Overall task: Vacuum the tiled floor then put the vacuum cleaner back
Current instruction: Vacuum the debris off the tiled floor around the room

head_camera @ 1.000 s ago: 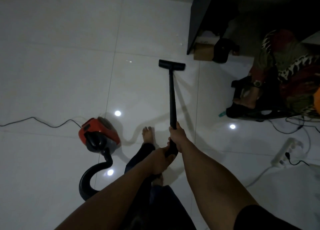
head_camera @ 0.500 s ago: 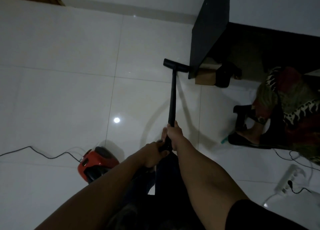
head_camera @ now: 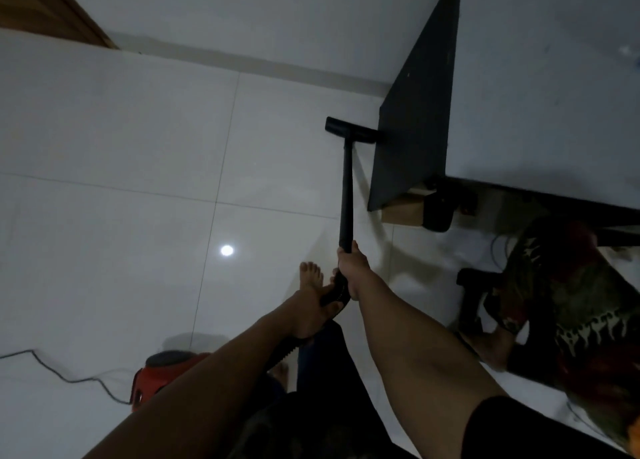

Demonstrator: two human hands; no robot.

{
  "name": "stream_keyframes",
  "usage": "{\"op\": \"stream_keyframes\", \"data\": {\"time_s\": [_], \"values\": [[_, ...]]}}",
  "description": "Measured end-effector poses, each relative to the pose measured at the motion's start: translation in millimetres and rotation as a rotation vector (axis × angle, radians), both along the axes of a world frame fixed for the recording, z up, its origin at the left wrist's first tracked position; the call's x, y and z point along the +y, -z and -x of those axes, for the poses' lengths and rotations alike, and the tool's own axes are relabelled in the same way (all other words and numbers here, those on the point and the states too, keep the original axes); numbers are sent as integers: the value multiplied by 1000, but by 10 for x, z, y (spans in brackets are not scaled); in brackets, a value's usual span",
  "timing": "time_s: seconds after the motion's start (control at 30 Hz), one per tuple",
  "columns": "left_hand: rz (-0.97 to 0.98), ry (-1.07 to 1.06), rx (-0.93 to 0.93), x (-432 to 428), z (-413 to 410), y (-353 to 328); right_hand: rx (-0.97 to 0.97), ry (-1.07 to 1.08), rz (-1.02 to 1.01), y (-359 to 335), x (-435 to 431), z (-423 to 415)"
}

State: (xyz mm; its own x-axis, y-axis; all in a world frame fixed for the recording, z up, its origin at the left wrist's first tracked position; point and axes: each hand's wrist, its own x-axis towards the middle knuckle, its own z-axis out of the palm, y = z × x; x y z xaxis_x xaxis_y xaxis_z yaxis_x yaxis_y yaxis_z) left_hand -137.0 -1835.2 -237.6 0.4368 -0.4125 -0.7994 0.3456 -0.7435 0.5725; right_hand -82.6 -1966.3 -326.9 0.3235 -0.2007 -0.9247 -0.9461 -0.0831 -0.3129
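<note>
Hands gripping black wand [head_camera: 346, 195]: left hand [head_camera: 311, 315] clasping curved handle, right hand [head_camera: 351, 268] clenching tube. Red vacuum body [head_camera: 162, 375] sitting lower left on tiled floor [head_camera: 121, 181]. Floor nozzle [head_camera: 349, 134] resting flat, touching dark cabinet panel [head_camera: 412, 126].

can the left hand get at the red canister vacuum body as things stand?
Probably not without letting go: the left hand grips the black vacuum wand handle, while the red canister vacuum body sits on the floor below the forearm. Nothing blocks the way.

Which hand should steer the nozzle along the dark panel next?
Right, probably. The right hand grips the wand higher up, nearer the nozzle by the dark panel; the left hand holds the rear handle.
</note>
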Motion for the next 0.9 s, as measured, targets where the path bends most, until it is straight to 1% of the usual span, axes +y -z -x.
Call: {"op": "stream_keyframes", "data": {"time_s": [0.1, 0.2, 0.27, 0.4, 0.63, 0.77, 0.9], "values": [[-18, 18, -47, -82, -442, 98, 1, 28, -22, 19, -83, -494], [14, -65, -57, -138, -806, 166, 26, 61, -35, 26, -150, -920], [43, -102, -61, -192, -1004, 187, 42, 66, -33, 30, -221, -1145], [19, -120, -83, -306, -1233, 224, 44, 39, -17, 30, -289, -1426], [8, -168, -83, -322, -1361, 266, 42, -24, 22, 34, -265, -1666], [9, -276, -98, -282, -1265, 249, 19, -7, 15, 5, -171, -1673], [-12, -344, -121, -179, -1136, 195, -28, -36, 92, -104, 39, -1597]]}}
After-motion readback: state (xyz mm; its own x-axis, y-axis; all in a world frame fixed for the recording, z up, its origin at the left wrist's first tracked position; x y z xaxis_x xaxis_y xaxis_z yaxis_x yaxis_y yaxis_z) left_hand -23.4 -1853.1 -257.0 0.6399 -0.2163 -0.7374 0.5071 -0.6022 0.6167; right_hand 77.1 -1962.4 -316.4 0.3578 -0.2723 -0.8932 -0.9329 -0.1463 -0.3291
